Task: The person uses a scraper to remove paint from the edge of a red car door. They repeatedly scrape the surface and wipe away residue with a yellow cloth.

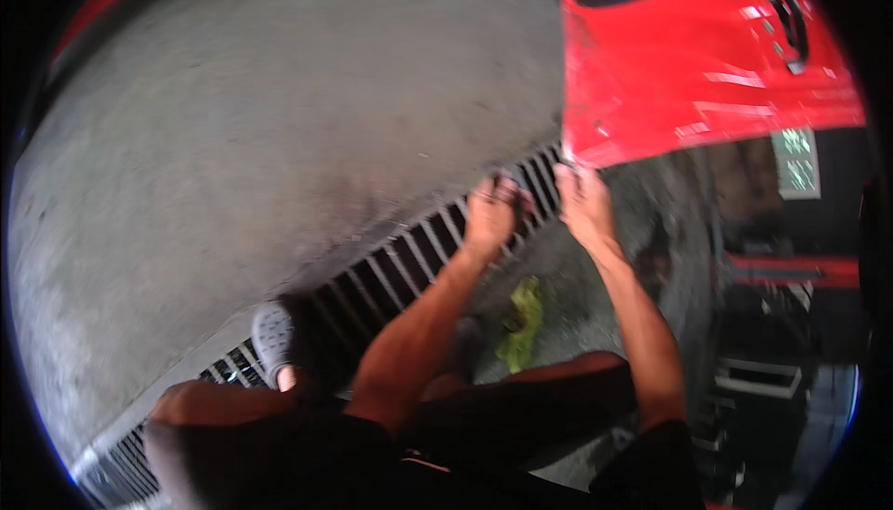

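My left hand (491,215) is out over the metal drain grate (400,268), fingers curled, with something small and dark at the fingertips that I cannot identify. My right hand (584,203) reaches up to the lower corner of a red car body panel (688,73) and touches its edge. Both forearms come up from the lower middle of the view. A crumpled yellow-green cloth (523,322) lies on the ground below and between my hands.
Grey concrete floor (260,119) fills the left and centre. The slotted grate runs diagonally from lower left to the car. My bent knees and a foot in a grey perforated shoe (273,338) are at the bottom. A dark wheel area (688,250) sits under the panel.
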Motion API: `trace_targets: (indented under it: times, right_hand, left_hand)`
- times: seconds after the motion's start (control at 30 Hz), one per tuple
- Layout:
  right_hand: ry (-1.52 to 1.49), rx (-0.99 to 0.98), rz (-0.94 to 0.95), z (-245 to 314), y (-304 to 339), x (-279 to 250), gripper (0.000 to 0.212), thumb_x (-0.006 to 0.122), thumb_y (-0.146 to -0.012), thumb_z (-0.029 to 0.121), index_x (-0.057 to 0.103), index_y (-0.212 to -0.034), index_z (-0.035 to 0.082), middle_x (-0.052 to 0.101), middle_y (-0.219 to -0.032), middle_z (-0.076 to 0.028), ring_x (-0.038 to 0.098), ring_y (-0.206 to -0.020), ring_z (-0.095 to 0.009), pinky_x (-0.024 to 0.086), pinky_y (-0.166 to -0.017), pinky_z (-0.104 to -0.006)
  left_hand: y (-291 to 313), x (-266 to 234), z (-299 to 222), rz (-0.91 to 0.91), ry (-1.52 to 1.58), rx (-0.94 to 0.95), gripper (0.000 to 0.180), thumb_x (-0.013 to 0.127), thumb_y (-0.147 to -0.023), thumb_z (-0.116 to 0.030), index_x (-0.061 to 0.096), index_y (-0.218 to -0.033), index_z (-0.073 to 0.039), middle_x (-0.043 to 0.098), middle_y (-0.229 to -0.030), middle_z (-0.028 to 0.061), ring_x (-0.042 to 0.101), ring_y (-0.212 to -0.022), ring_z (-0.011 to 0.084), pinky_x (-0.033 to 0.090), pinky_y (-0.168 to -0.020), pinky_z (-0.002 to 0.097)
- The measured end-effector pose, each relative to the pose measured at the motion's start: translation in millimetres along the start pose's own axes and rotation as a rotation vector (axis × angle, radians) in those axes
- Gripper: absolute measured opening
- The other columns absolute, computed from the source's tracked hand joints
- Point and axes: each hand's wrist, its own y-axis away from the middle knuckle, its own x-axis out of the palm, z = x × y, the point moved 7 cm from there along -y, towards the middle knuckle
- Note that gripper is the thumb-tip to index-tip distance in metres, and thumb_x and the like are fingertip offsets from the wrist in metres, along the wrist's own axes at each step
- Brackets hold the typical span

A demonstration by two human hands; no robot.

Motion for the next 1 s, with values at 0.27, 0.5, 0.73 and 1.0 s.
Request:
trace_targets:
  times: [0.27, 0.5, 0.73, 1.0]
  right_hand:
    - [-0.182, 0.263, 0.090, -4, 63, -32, 0.025, 0.053, -0.112, 0.021, 0.064, -0.127, 0.003, 0.068, -0.084, -0.003, 0.058, -0.060, -0.009, 0.050, -0.059, -0.0287]
    - [-0.270, 0.120, -0.374, 61, 53, -119, 0.042, 0.060, -0.111, 0.038, 0.068, -0.129, 0.001, 0.068, -0.088, -0.002, 0.052, -0.061, -0.005, 0.043, -0.056, -0.0230]
    - [-0.150, 0.122, -0.461, 82, 23, -140, 0.047, 0.065, -0.108, 0.043, 0.071, -0.090, 0.000, 0.055, -0.065, 0.003, 0.046, -0.056, -0.005, 0.036, -0.053, -0.0264]
    - [-0.112, 0.029, -0.583, 79, 18, -143, 0.043, 0.065, -0.109, 0.038, 0.069, -0.085, 0.002, 0.057, -0.068, 0.004, 0.045, -0.060, -0.004, 0.037, -0.056, -0.0258]
  left_hand:
    - [20, 4, -27, -0.049, -0.482, 0.307, 0.036, 0.052, -0.112, -0.019, 0.047, -0.146, -0.008, 0.061, -0.126, 0.0130, 0.059, -0.115, 0.0199, 0.051, -0.094, 0.0372]
    - [59, 92, -80, 0.192, -1.024, 0.774, 0.061, 0.077, -0.086, -0.013, 0.063, -0.146, -0.015, 0.059, -0.137, 0.0166, 0.055, -0.121, 0.0369, 0.045, -0.105, 0.0471]
    - [53, 103, -65, 0.162, -1.084, 0.763, 0.073, 0.085, -0.079, -0.019, 0.062, -0.147, -0.020, 0.055, -0.137, 0.0099, 0.053, -0.121, 0.0337, 0.039, -0.105, 0.0507]
    - [49, 116, -71, 0.201, -1.050, 0.770, 0.062, 0.080, -0.086, -0.021, 0.064, -0.146, -0.019, 0.056, -0.137, 0.0119, 0.052, -0.119, 0.0340, 0.039, -0.104, 0.0477]
